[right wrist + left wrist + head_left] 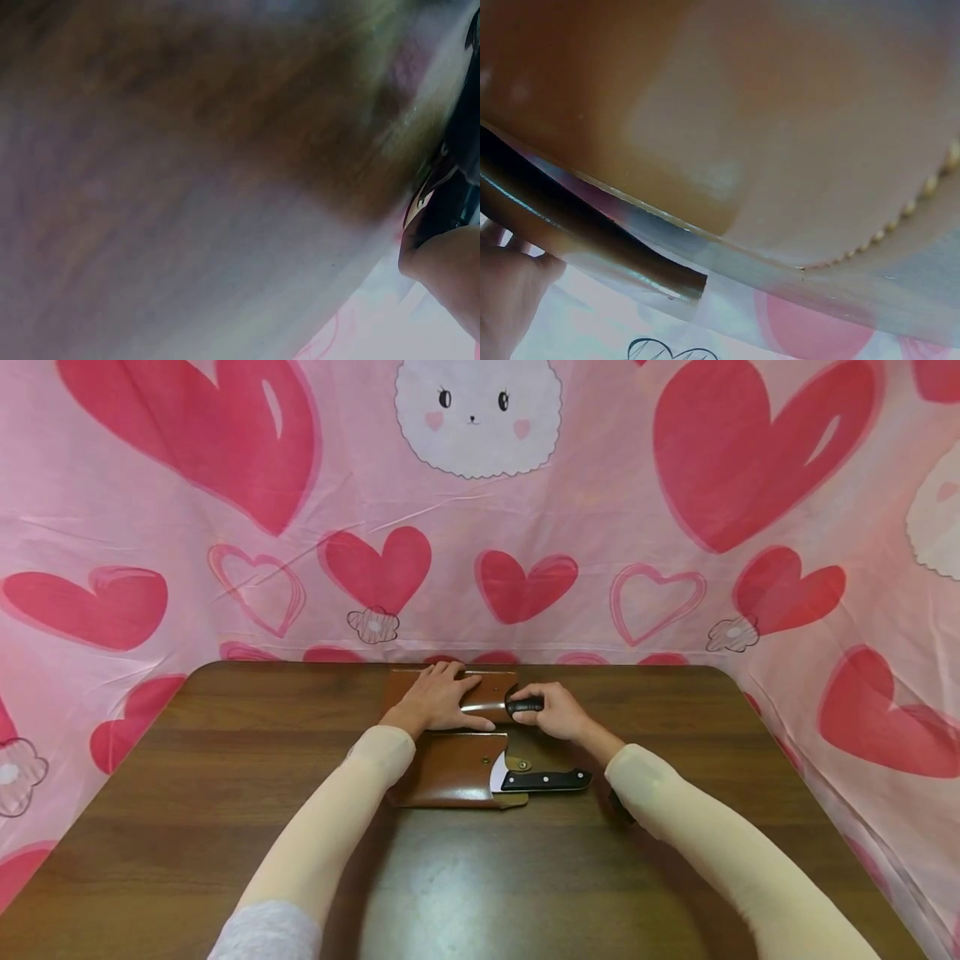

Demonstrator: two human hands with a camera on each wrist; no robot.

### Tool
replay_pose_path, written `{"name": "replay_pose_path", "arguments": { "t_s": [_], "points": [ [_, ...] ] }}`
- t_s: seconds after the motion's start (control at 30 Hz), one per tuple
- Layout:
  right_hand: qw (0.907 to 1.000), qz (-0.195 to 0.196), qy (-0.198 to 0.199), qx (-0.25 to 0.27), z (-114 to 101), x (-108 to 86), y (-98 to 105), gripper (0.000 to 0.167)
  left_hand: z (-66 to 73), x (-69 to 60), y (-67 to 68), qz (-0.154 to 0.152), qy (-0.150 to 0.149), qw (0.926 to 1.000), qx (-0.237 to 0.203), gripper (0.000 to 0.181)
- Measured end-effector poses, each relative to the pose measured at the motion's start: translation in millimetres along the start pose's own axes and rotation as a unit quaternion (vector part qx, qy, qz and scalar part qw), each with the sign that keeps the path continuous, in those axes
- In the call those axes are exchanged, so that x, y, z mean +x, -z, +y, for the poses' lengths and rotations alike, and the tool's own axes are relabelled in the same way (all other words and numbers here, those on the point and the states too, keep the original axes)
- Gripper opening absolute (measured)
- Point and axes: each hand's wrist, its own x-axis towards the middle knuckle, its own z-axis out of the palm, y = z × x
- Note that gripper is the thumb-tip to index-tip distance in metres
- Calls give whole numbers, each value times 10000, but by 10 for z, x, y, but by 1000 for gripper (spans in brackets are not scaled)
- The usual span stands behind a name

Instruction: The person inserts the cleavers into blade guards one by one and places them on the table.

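Observation:
Two brown leather sheaths lie one behind the other on the table in the head view. On the far sheath [495, 681] rests my left hand [442, 697], its fingers spread and its thumb stretched to the right. My right hand [558, 710] grips the black handle [531, 703] of a knife whose shiny blade [483, 707] lies along the far sheath; how much of the blade is covered cannot be told. Nearer to me, a second knife [547, 780] with a black riveted handle sits mostly inside the near sheath [450, 768], handle to the right.
A dark object [621, 808], mostly hidden under my right forearm, lies on the wooden table [225, 818]. Behind the table's far edge hangs a pink cloth [450, 502] with hearts, which also runs along both sides.

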Motion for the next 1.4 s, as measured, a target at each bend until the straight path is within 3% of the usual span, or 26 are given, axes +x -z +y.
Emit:
{"name": "replay_pose_path", "arguments": {
  "t_s": [0.27, 0.47, 0.87, 1.07, 1.4],
  "points": [
    [9999, -25, -81, 108, 8, 1, -22, 30, 0, -2, -11, -51, 29, 10000, 28, 106],
    [9998, -80, -105, 162, 16, 8, -16, 30, 7, -9, -15, -155, 80, 9996, -218, 104],
    [9991, -348, 2, -250, 19, 30, 36, 28, 17, -15, -37, -324, 96, 9985, -423, 105],
    [9986, -392, 5, -341, 37, 38, 55, 27, 30, -19, -23, -514, 120, 9978, -392, 105],
    [9987, -426, -19, -277, 17, 38, 44, 28, 23, -27, -17, -581, 151, 9977, -317, 105]
  ]
}}
